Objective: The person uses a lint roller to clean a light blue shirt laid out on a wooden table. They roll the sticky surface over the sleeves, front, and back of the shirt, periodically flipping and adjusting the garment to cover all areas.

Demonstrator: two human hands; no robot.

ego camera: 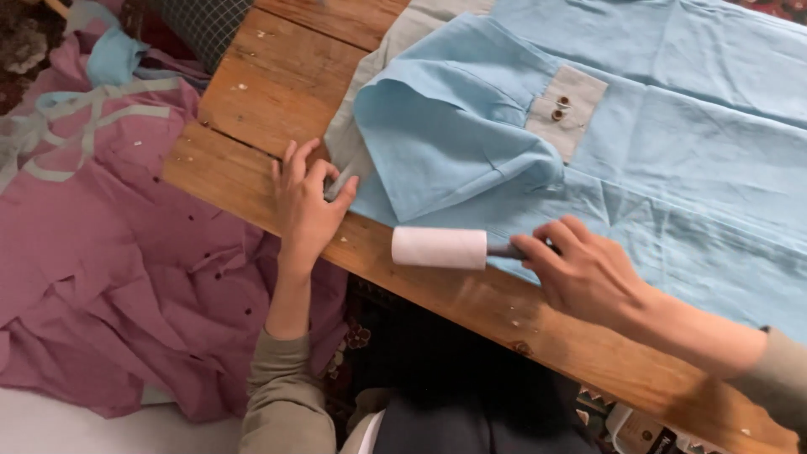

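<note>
A light blue garment (639,160) with a grey button tab (568,108) lies spread on a wooden table (277,84). My left hand (304,202) pinches the garment's grey collar edge (340,181) near the table's left side. In my right hand (580,269) is the dark handle of a white lint roller (439,247). The roller lies across the garment's lower edge, near the front edge of the table.
A pink garment with light blue trim (118,235) is heaped to the left of the table, lower down. A dark checked cloth (206,25) shows at the top left. Patterned fabric and a small package (647,433) sit below the table's front edge.
</note>
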